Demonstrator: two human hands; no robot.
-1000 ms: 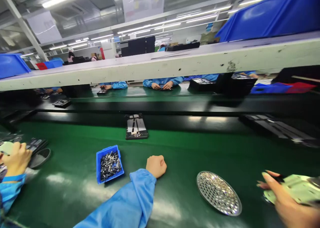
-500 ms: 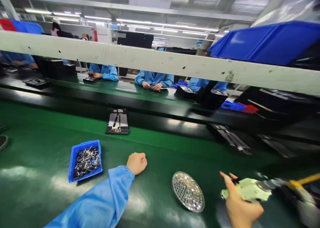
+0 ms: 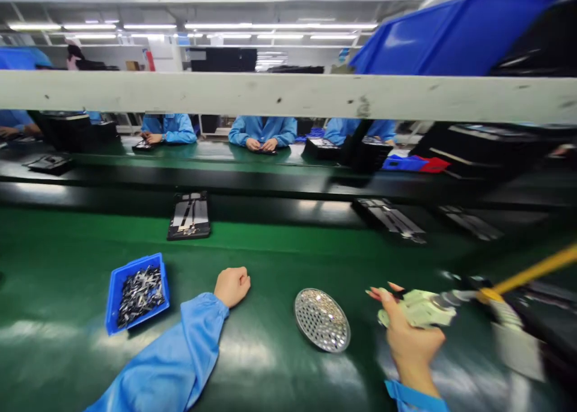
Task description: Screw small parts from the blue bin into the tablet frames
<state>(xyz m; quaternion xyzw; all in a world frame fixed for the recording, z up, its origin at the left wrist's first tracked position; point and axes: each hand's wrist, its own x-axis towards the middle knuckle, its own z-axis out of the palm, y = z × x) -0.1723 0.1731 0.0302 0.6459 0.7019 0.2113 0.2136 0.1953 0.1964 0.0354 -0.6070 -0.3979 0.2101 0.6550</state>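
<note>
My left hand (image 3: 232,285) rests as a closed fist on the green bench top (image 3: 270,255), between a small blue bin (image 3: 116,289) of dark metal parts and a round perforated metal dish (image 3: 321,319) holding small shiny pieces. What, if anything, the fist holds is hidden. My right hand (image 3: 408,334) is to the right of the dish, fingers wrapped round a pale green tool (image 3: 424,308) that is blurred by motion. A yellow cord (image 3: 532,272) runs off from the tool to the right.
A flat black tray with silver strips (image 3: 189,215) lies at the bench's far edge; more such trays (image 3: 390,218) sit to the right. A white shelf beam (image 3: 288,95) crosses overhead with a blue crate (image 3: 451,36) on it. People in blue coats (image 3: 264,130) work opposite.
The view has swung right. My right hand has brought the pale green tool inward, toward the dish. My left fist has stayed in place by the blue bin.
</note>
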